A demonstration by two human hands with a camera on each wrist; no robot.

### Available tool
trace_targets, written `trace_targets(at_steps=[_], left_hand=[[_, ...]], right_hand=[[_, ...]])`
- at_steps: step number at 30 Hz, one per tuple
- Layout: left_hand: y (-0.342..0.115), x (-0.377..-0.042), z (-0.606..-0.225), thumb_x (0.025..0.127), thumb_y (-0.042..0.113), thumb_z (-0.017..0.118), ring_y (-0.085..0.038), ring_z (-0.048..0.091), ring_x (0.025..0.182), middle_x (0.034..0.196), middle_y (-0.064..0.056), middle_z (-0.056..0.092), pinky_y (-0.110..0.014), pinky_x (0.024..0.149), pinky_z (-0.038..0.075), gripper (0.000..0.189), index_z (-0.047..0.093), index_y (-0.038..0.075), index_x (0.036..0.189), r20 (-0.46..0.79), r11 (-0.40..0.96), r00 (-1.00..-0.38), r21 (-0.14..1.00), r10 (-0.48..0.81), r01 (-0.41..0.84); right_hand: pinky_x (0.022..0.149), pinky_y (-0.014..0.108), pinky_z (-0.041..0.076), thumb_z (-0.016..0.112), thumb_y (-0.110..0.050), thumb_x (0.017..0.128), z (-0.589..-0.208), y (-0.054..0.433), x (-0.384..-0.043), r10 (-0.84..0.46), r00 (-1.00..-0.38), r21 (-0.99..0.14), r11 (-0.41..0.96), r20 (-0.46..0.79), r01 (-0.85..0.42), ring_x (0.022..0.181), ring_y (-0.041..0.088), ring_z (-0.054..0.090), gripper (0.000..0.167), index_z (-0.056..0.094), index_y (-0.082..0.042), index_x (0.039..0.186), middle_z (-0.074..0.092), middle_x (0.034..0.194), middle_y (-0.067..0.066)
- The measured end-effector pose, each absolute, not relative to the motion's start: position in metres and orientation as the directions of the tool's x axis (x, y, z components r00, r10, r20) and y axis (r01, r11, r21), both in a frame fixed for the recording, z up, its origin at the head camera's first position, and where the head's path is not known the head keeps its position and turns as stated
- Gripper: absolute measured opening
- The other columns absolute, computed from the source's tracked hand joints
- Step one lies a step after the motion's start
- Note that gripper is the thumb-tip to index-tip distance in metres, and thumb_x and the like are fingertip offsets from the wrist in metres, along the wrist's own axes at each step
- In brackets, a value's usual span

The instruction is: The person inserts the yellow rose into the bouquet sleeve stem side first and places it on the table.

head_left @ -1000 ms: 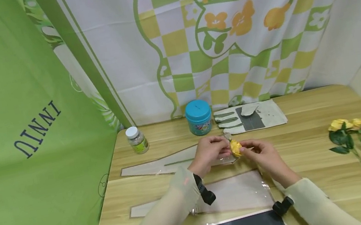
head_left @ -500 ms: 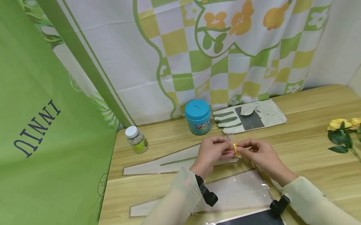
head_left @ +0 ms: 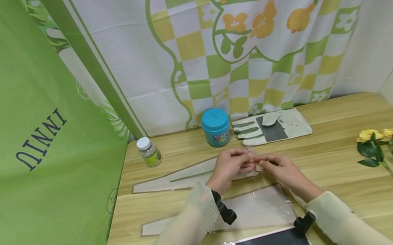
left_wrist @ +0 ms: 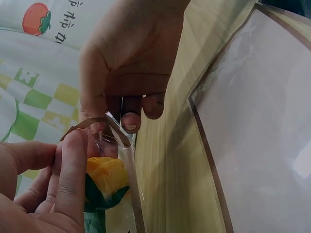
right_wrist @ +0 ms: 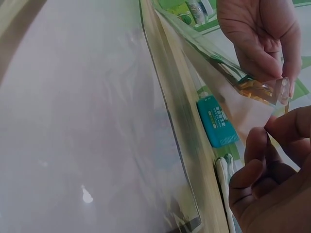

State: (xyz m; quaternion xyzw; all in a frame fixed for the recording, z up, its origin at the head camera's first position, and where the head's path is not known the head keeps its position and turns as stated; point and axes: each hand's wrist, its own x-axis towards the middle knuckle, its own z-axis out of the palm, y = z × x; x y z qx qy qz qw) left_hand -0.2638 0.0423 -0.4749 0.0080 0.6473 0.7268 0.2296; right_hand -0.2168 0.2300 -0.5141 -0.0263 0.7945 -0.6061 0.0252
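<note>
Pinching the clear sleeve [left_wrist: 134, 194] with left hand [head_left: 230, 166] and right hand [head_left: 287, 170] fingers, tug evenly, sparing the yellow rose [left_wrist: 108, 174]

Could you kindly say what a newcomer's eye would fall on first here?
Probably the green-and-yellow checked curtain hanging behind the table. Next, perhaps, two yellow roses lying at the table's right, then a third yellow rose inside the clear sleeve that the left hand and right hand hold.

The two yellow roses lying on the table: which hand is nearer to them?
Right. In the head view, the right hand is to the left of the two yellow roses; the left hand is beyond it, farther left.
</note>
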Motion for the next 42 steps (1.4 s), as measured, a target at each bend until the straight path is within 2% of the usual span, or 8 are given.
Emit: trace_targets(at_steps=[6,15,22,26,29,34,38,42], left_hand=[[0.040,-0.265,-0.474,0.096,0.007,0.071,-0.018,0.072,0.069,0.089,-0.016,0.073,-0.031,0.070,0.064,0.009,0.075,0.004,0.103,-0.292,-0.034,-0.893,0.946,0.343,-0.322],[0.037,-0.271,-0.477,0.096,0.007,0.070,-0.017,0.073,0.070,0.091,-0.016,0.073,-0.029,0.070,0.064,0.010,0.074,0.003,0.105,-0.288,-0.039,-0.897,0.947,0.336,-0.319],[0.031,-0.281,-0.488,0.097,0.009,0.071,-0.019,0.073,0.077,0.092,-0.015,0.073,-0.029,0.073,0.063,0.017,0.073,-0.001,0.110,-0.250,-0.074,-0.911,0.955,0.327,-0.289],[0.022,-0.287,-0.492,0.097,0.009,0.071,-0.020,0.074,0.078,0.094,-0.014,0.073,-0.031,0.074,0.064,0.021,0.072,-0.004,0.113,-0.233,-0.060,-0.925,0.963,0.301,-0.262],[0.010,-0.290,-0.493,0.097,0.008,0.071,-0.020,0.073,0.075,0.096,-0.016,0.073,-0.031,0.072,0.064,0.023,0.071,-0.005,0.115,-0.216,-0.015,-0.940,0.974,0.266,-0.228],[-0.015,-0.293,-0.493,0.099,0.009,0.068,-0.020,0.072,0.072,0.107,-0.020,0.071,-0.031,0.068,0.064,0.027,0.069,-0.006,0.121,-0.190,0.115,-0.948,0.980,0.256,-0.165],[-0.025,-0.294,-0.496,0.099,0.007,0.067,-0.023,0.072,0.073,0.109,-0.018,0.071,-0.033,0.069,0.064,0.026,0.068,-0.008,0.121,-0.215,0.171,-0.935,0.970,0.281,-0.172],[-0.029,-0.295,-0.500,0.099,0.008,0.067,-0.025,0.073,0.075,0.103,-0.016,0.072,-0.037,0.073,0.064,0.025,0.069,-0.006,0.120,-0.245,0.189,-0.921,0.963,0.302,-0.194]], right_hand=[[0.068,0.033,0.053,0.046,-0.002,0.102,-0.515,0.230,-0.219,-0.105,-0.994,-0.963,0.269,-0.031,0.002,0.090,0.034,0.059,0.034,0.066,0.001,0.131,0.067,0.105,0.017],[0.091,0.037,0.051,0.047,0.004,0.096,-0.517,0.228,-0.228,-0.206,-0.977,-0.950,0.311,-0.050,-0.016,0.104,0.025,0.064,0.041,0.062,0.004,0.134,0.067,0.122,0.015],[0.080,0.033,0.049,0.051,-0.004,0.101,-0.519,0.230,-0.231,-0.166,-0.984,-0.944,0.329,-0.065,0.006,0.099,0.031,0.058,0.033,0.066,-0.001,0.130,0.068,0.117,0.015],[0.082,0.033,0.051,0.054,-0.018,0.106,-0.518,0.230,-0.232,-0.133,-0.988,-0.936,0.352,-0.077,0.026,0.101,0.029,0.059,0.034,0.064,0.000,0.132,0.069,0.120,0.014],[0.078,0.033,0.053,0.060,-0.033,0.104,-0.517,0.229,-0.232,-0.084,-0.992,-0.914,0.403,-0.092,0.051,0.095,0.027,0.061,0.040,0.067,-0.001,0.129,0.071,0.109,0.013],[0.067,0.034,0.051,0.069,-0.047,0.096,-0.514,0.222,-0.234,-0.016,-0.999,-0.839,0.544,-0.043,0.028,0.079,0.023,0.058,0.042,0.075,-0.007,0.109,0.068,0.087,0.006],[0.064,0.033,0.051,0.069,-0.040,0.097,-0.514,0.215,-0.237,-0.020,-1.000,-0.817,0.577,-0.005,-0.007,0.075,0.021,0.058,0.033,0.076,-0.008,0.099,0.067,0.082,0.002],[0.054,0.029,0.049,0.067,-0.026,0.097,-0.515,0.214,-0.239,-0.010,-0.999,-0.852,0.522,-0.050,0.037,0.066,0.019,0.056,0.023,0.074,-0.004,0.096,0.065,0.076,0.004]])
